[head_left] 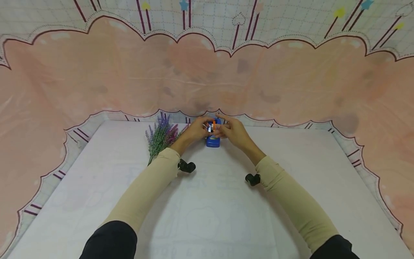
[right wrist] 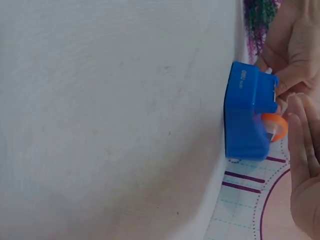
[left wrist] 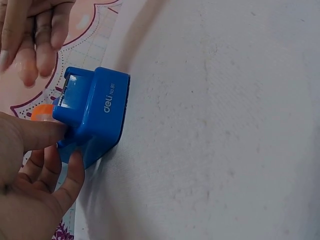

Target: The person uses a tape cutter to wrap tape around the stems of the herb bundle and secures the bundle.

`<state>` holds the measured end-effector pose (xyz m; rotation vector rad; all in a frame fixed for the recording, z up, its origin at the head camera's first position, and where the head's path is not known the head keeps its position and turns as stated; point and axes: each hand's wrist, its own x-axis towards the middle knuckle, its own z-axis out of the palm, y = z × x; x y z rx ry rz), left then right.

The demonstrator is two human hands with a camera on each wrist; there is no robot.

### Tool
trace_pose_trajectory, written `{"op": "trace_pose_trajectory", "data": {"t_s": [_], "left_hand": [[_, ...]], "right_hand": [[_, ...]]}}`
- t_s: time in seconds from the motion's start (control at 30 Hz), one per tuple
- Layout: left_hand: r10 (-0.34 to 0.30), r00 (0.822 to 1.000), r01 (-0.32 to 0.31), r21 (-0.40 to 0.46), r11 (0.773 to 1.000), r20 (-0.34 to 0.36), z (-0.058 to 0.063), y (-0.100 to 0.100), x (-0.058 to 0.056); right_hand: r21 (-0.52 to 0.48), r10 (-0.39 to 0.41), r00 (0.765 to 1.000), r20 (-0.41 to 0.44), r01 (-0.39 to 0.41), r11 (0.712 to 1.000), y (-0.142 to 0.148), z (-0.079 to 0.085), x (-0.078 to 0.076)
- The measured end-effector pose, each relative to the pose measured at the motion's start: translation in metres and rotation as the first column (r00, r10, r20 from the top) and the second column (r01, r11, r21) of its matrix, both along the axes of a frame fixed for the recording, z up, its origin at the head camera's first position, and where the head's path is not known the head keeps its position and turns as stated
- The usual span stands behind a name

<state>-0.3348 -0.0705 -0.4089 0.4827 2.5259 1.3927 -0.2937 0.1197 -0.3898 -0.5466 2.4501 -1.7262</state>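
Left hand: partly closed, with the thumb and bent fingers set against the tape dispenser; whether a tape end is also pinched cannot be told.
Right hand: fingers are held mostly straight beside the orange roll; nothing is seen to be gripped, and whether the roll is touched cannot be told.
Blue tape dispenser: placed upright at about the middle of the table's far edge, between the two hands.
Orange roll: seated in the dispenser, in the side turned toward the far edge.
Flowers: laid near the far edge, between the far left corner and the dispenser; partly covered by the left arm.
Risk at the edge: the dispenser could be tipped or pushed off the far edge, as it is set so close to it, if it were pressed outward.
Risk at the cutter: a fingertip could be scratched, since the left thumb is placed near the teeth.
Risk to the flowers: stems could be dragged or crushed if the left forearm were lowered.
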Motion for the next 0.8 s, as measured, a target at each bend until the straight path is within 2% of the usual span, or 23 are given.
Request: {"op": "trace_pose_trajectory", "data": {"t_s": [0.23,0.57,0.7,0.8], "left_hand": [[-0.017,0.999,0.016,-0.019,1.0,-0.029,0.002,0.002,0.003],[-0.008,0.999,0.008,-0.01,1.0,-0.035,0.0,-0.001,0.0],[-0.008,1.0,0.007,-0.016,1.0,-0.03,-0.001,-0.001,-0.001],[-0.007,0.999,0.006,-0.022,1.0,-0.032,-0.001,-0.001,-0.001]], "right_hand": [[0.018,-0.066,0.998,-0.004,0.066,0.998,0.0,-0.004,0.001],[0.038,-0.076,0.994,0.079,0.073,0.997,-0.005,-0.004,0.01],[0.03,-0.079,0.993,0.086,0.076,0.997,-0.005,-0.004,0.013],[-0.008,-0.066,0.99,0.123,0.068,0.998,-0.006,-0.006,0.015]]}}
